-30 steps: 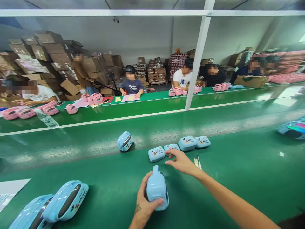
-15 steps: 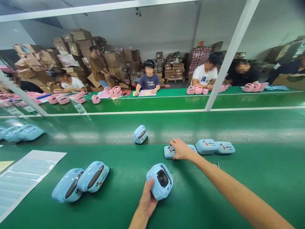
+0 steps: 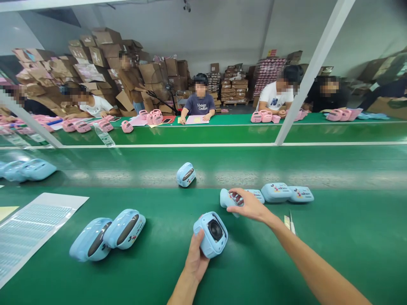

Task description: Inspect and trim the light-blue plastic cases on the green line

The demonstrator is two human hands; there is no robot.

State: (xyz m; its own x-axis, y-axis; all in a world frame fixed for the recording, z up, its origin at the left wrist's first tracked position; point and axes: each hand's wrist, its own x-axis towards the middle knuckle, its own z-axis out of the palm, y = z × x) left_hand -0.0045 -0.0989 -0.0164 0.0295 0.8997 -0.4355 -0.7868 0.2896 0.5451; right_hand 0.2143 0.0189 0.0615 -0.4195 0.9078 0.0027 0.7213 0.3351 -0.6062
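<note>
My left hand (image 3: 194, 259) is wrapped round a light blue speaker body (image 3: 203, 243). Its open face is turned up, showing a black speaker cone (image 3: 215, 230). At the near end of a row, my right hand (image 3: 251, 206) grips a light blue speaker cover (image 3: 224, 198) with a cartoon print. That cover is tilted, and my fingers hide part of it. Beside it lie another printed cover (image 3: 257, 195) and two more blue covers (image 3: 275, 192) farther right. A thin pale tool (image 3: 292, 224) lies on the green table below the row.
Two blue speakers (image 3: 124, 228) sit at the left, near a printed sheet (image 3: 41, 228). One blue speaker (image 3: 186, 174) stands farther back. More blue ones (image 3: 38, 169) are at the far left. Beyond a white frame post (image 3: 313, 76), several people work with pink speakers (image 3: 154, 117).
My right hand has tipped up the left-most cover from its flat position in the row. My left hand still holds the speaker body. The view has shifted slightly.
</note>
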